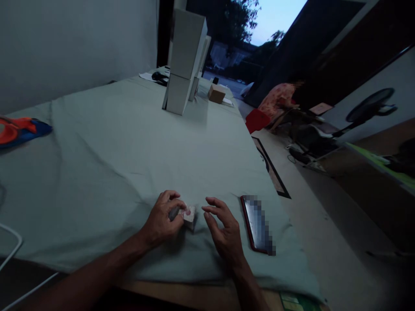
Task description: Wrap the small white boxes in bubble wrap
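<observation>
Near the front of the cloth-covered table [139,160], my left hand [165,216] grips a small pale block [189,214] with reddish marks on top, like a little box or a stack of cards. The thumb is on its near side and the fingers curl over the far side. Just right of the block, my right hand [223,226] is open, thumb and fingers apart, touching nothing. A phone with a dark red edge [259,226] lies flat to the right of that hand.
Tall white boxes [184,56] stand on the far part of the table, with a small brown box [216,93] beside them. An orange and blue item [22,129] lies at the left edge. Beyond the table's right side are a seated person [279,101] and a fan [369,106].
</observation>
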Demonstrator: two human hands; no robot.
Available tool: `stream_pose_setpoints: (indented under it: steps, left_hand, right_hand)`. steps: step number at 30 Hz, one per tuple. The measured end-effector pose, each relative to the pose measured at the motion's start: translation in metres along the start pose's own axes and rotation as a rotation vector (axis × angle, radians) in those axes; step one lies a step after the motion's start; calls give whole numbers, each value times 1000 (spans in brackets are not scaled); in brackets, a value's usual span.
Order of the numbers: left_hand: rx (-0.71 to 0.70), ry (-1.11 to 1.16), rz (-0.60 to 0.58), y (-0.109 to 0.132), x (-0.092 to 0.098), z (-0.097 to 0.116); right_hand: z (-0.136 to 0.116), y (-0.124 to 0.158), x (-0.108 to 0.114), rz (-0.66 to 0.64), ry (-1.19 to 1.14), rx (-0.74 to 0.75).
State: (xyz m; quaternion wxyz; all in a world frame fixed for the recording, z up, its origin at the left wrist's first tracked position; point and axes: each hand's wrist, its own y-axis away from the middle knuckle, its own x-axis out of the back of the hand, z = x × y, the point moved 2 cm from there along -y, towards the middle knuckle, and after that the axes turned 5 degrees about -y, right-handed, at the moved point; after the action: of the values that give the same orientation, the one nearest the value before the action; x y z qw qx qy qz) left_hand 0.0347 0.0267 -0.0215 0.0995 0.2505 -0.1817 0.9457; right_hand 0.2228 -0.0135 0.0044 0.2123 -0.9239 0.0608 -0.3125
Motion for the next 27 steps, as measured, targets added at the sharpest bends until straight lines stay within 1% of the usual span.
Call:
stream_pose_setpoints:
  steps: [3, 9, 12, 16, 19, 24, 27]
  left_hand:
    - [14, 25, 24, 0, 3, 2]
    - [138, 46, 42, -3, 5, -6]
    - [112, 13, 54, -4, 5, -9]
    - [66, -41, 62, -3, 4, -6]
    - [32, -118, 39, -2, 2, -2]
    - [-20, -221, -49, 2, -2, -2]
    - [-33, -254, -100, 4, -4, -5]
  right_hand:
    - [3, -2, -2, -6, -14, -4]
    - [10, -5, -4, -82, -9, -26]
    - [16, -8, -3, -100, -4, -87]
    - [25, -15, -4, -126, 6, -239]
    - [32, -22, -8, -164, 19, -332]
    - [40, -34, -21, -223, 20, -327]
    - [45, -39, -27, -245, 28, -355]
